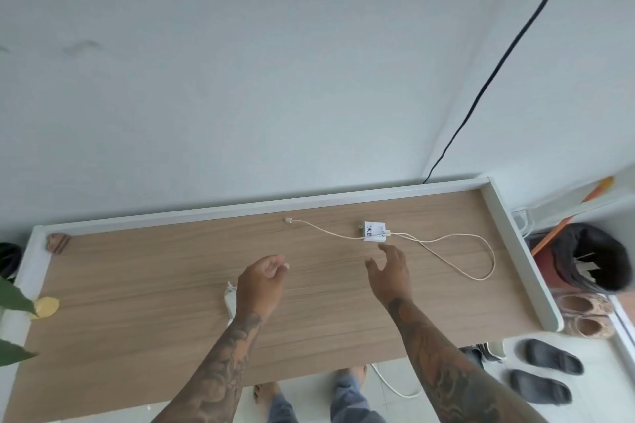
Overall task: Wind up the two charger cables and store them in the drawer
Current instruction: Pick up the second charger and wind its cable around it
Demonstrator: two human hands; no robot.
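A white charger block (374,232) lies on the wooden desk (137,336) toward the back right. Its cream cable (457,261) runs left to a plug end (288,220) and loops out to the right. My right hand (390,273) hovers open just in front of the block, fingers spread, touching nothing. My left hand (263,280) hangs over the desk's middle with fingers loosely curled and empty. A wound white cable bundle (229,299) lies on the desk, partly hidden under my left wrist. No drawer is in view.
The desk has a raised white rim (529,261) at the back and right. A brown object (58,242) sits at the back left, a yellow one (46,306) and green leaves at the left edge. Shoes and sandals (546,371) lie on the floor at the right.
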